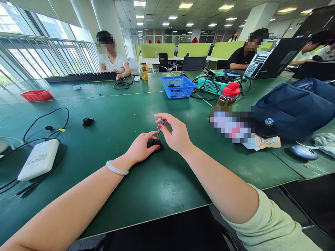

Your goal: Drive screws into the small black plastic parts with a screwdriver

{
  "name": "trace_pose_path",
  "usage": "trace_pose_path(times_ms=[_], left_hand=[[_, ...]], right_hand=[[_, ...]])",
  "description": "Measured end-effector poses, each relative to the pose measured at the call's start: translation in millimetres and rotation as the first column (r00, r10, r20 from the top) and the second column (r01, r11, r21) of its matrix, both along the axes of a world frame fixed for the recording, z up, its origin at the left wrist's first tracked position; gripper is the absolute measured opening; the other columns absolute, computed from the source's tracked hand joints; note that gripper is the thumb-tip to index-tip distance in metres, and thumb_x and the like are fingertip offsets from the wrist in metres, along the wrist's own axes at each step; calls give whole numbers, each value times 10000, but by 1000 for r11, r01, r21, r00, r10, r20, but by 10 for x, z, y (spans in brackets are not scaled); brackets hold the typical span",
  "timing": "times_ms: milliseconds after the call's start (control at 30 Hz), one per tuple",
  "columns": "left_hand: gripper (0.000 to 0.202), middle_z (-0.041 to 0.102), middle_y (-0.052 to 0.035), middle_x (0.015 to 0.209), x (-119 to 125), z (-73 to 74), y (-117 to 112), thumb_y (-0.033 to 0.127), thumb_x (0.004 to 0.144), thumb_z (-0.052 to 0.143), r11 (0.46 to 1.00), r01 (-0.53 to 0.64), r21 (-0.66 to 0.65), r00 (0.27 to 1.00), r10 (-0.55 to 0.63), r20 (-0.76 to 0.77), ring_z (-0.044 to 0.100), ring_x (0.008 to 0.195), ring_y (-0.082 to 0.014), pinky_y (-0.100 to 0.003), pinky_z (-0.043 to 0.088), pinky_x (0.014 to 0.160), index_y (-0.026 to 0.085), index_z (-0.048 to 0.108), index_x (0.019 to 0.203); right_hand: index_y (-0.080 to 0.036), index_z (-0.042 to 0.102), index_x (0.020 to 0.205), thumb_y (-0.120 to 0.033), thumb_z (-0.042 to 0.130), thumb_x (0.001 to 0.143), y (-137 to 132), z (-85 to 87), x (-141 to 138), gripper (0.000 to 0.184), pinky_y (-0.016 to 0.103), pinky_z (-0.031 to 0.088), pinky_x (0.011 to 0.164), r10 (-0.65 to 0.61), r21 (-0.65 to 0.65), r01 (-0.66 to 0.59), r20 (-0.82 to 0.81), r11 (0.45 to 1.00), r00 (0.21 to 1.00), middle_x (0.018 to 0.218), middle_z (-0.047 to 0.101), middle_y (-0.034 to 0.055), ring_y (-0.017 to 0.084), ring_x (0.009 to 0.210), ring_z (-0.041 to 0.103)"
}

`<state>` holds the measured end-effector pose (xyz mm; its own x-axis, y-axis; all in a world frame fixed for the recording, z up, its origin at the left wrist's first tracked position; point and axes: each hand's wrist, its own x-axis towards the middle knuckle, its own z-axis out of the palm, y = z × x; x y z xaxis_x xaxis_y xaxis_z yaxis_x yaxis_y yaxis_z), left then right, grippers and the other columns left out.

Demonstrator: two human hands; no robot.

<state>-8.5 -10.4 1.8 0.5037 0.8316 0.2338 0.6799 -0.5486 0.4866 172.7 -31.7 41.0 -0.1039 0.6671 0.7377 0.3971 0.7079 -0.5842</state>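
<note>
My left hand [142,148] rests on the green table [146,188] with its fingers closed on a small black part [157,142]. My right hand [176,134] is just above and to the right of it. Its thumb and fingers pinch a small metal screwdriver [160,127], which stands upright with its tip on the black part. A pale bangle [117,168] circles my left wrist.
A second small black part [87,121] lies to the left, near a white box [39,159] with black cables. A blue basket [178,86], a red-capped bottle [228,96] and a dark blue bag [290,109] sit further right. Other people sit along the far edge.
</note>
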Motion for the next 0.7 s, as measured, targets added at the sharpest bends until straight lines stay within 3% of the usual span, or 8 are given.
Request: trace_pose_path(times_ms=[267, 567, 700], left_hand=[[475, 716, -78, 1112, -4, -11, 0, 421, 840, 639, 1000, -3, -15, 1000, 4, 11, 593, 1110, -291, -472, 472, 979, 205, 593, 1260], [459, 713, -78, 1103, -2, 3, -5, 438, 840, 629, 1000, -2, -3, 1000, 3, 13, 604, 1094, -289, -475, 480, 970, 209, 596, 1237], [383, 707, -79, 1087, 1, -1, 3, 432, 821, 641, 1000, -14, -4, 1000, 14, 15, 610, 1084, -294, -474, 489, 958, 213, 636, 1134]], right_hand=[[-285, 641, 1109, -190, 705, 799, 21, -11, -22, 330, 317, 547, 784, -47, -60, 43, -61, 997, 997, 920, 701, -34, 127, 721, 638], [-282, 635, 1066, -231, 712, 813, 5, 13, -38, 270, 333, 529, 808, -84, -98, 79, -49, 992, 995, 876, 701, -29, 146, 772, 661], [-263, 628, 921, -324, 753, 792, 15, 11, -48, 189, 359, 513, 832, -120, -87, 117, -29, 989, 992, 818, 687, -29, 155, 744, 651]])
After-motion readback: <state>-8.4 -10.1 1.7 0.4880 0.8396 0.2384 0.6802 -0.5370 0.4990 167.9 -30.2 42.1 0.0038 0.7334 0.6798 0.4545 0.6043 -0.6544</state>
